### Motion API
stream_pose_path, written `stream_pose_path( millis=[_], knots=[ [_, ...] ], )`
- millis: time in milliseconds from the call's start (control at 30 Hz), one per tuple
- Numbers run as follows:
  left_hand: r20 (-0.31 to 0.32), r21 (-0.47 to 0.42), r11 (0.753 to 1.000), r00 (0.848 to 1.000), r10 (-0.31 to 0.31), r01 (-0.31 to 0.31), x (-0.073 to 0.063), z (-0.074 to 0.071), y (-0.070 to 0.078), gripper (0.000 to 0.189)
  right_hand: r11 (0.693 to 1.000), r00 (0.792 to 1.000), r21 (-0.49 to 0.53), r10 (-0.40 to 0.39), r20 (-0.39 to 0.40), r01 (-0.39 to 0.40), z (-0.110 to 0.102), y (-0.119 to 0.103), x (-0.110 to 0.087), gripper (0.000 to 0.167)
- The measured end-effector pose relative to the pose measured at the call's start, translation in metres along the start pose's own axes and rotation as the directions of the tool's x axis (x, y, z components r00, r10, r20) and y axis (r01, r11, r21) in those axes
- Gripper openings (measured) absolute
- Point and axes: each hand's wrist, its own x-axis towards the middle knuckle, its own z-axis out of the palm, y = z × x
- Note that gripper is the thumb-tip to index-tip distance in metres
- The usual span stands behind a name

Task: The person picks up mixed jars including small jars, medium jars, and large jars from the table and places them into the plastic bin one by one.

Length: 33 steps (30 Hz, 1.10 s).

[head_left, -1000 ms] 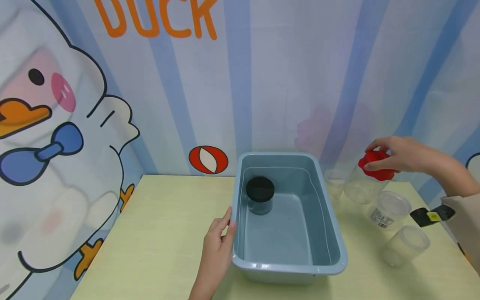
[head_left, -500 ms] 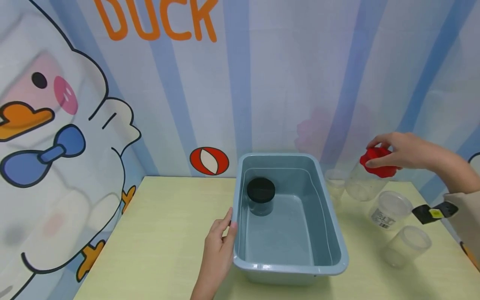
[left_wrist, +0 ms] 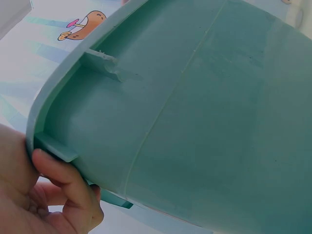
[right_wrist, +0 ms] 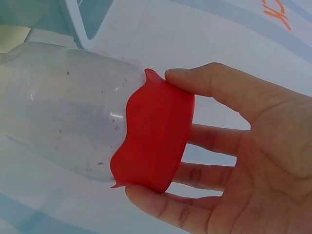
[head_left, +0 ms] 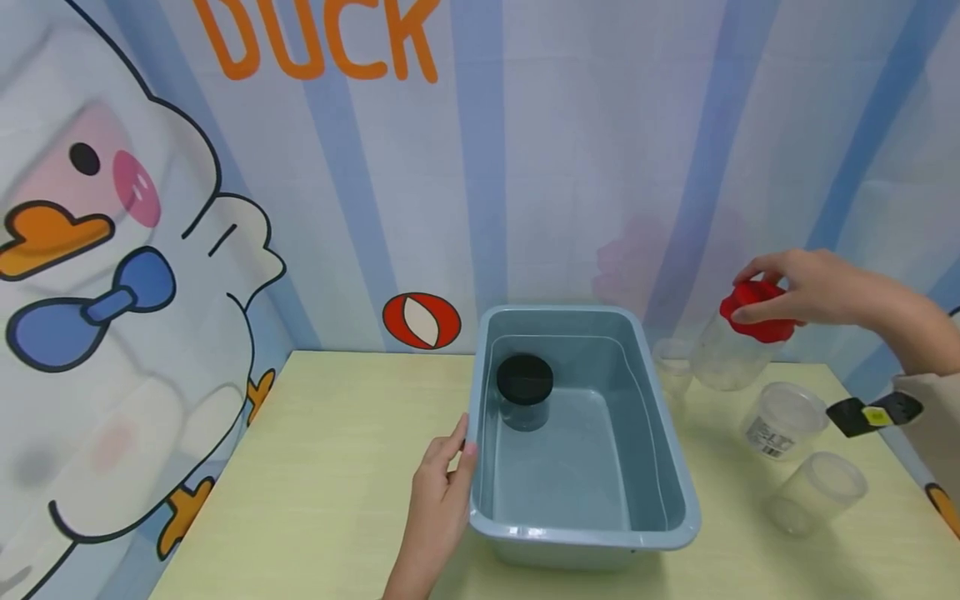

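Slightly higher than a second ago, the jar [head_left: 727, 358] slants below the right hand [head_left: 813, 287], whose thumb and fingers curl partway round its red lid [right_wrist: 153, 136]; likely it is now off the table [head_left: 322, 467]. Left of those fingers, the left hand [head_left: 438, 496] grips the tub [head_left: 585, 536].

The left forearm [head_left: 411, 562] extends forward to the left grip [head_left: 441, 479], its bent fingers [left_wrist: 70, 183] holding on. The right arm [head_left: 911, 333] reaches farther out, the right grip [head_left: 813, 287] raised, palm [right_wrist: 273, 170] downward, thumb [right_wrist: 204, 80] opposing the spread fingers.
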Motion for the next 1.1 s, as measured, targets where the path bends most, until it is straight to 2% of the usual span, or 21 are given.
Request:
stream_pose_path(
  millis=[1100],
  knots=[
    [0.016, -0.011, 1.0, 1.0, 0.01, -0.01, 0.0, -0.001, 0.0, 0.052, 1.0, 1.0, 0.011, -0.02, -0.022, 0.02, -0.017, -0.019, 0.008, 0.056]
  ],
)
